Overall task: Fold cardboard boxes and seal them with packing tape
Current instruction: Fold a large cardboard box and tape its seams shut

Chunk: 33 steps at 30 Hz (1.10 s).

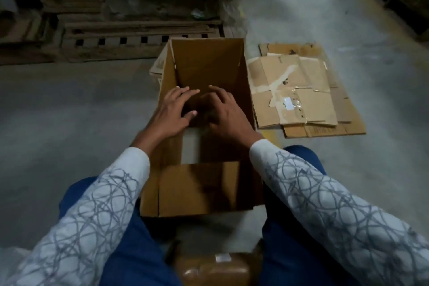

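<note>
An open brown cardboard box (204, 65) stands on the floor between my knees, its far flap upright and its near flap (199, 188) leaning toward me. Both hands reach down inside it. My left hand (173, 111) lies flat with spread fingers on an inner bottom flap. My right hand (228, 111) presses flat beside it, fingers apart. A gap between the bottom flaps shows grey floor (191, 146) below my wrists. A brown roll of packing tape (213, 269) sits at the bottom edge, between my legs.
Flattened used cartons (304, 90) lie on the concrete floor right of the box. Wooden pallets stacked with flat cardboard (130, 28) fill the back left. My blue-trousered knees flank the box. Open grey floor extends left and far right.
</note>
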{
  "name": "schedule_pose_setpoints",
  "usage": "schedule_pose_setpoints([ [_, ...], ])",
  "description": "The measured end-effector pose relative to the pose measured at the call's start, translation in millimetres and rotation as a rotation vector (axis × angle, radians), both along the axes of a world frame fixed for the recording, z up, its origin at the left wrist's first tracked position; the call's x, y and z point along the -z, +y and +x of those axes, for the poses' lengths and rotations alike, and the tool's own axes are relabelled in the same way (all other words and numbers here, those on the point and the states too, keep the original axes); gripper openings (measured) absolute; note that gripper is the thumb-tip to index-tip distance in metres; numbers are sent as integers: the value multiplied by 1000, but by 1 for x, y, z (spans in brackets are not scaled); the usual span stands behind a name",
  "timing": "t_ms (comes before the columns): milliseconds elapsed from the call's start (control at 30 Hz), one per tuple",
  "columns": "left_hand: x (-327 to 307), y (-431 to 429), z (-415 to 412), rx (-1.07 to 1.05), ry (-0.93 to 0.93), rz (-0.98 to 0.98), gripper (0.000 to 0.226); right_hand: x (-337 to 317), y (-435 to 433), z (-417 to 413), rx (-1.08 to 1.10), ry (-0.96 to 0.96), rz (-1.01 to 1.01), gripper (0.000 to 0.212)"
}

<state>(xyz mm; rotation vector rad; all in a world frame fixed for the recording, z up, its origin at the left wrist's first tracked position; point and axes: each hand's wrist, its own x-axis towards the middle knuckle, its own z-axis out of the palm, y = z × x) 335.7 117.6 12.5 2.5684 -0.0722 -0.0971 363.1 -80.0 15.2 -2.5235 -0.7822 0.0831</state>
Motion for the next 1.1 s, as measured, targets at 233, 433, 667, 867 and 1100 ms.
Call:
schedule_pose_setpoints([
  [233,29,44,113,-35,15,91,63,42,19,141,196,278,-74,79],
  [433,42,45,151,-88,-88,163,65,63,-12,209,390,358,-67,102],
  [667,47,54,146,-84,-132,246,62,57,1,228,449,358,186,116],
  [867,44,54,140,-72,-122,312,61,56,11,238,390,280,177,112],
  [1100,43,46,145,-75,-144,248,58,55,15,200,354,52,-39,61],
])
